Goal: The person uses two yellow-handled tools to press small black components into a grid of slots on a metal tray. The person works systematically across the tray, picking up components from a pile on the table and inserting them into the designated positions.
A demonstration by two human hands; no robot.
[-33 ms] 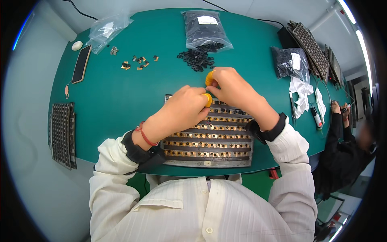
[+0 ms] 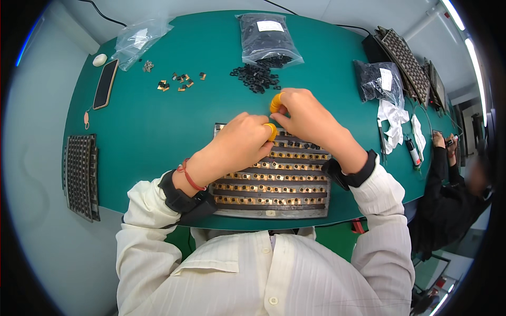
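Observation:
A flat metal tray (image 2: 247, 213) lies in front of me with rows of small gold-and-black parts (image 2: 270, 189) set along dark strips. Over the tray's far left part is my left hand (image 2: 240, 139), its fingers curled together and a yellow finger cot on one of them. My right hand (image 2: 304, 113) is held just past the tray's far edge, thumb and forefinger pinched, also with a yellow cot. Whatever either hand's fingertips hold is hidden or too small to make out. Beyond the right hand lies a pile of small black pieces (image 2: 254, 79).
An open bag of black pieces (image 2: 266, 39) stands behind the pile. Loose gold-and-black parts (image 2: 182, 80), a phone (image 2: 106, 84) and a clear bag (image 2: 138, 45) lie at left. Stacked trays (image 2: 80, 176) sit far left. Another bag (image 2: 377, 81), tissues (image 2: 392, 126) and a co-worker (image 2: 448, 195) are at right.
My right hand has shifted very slightly to the right. My left hand stays in place over the tray.

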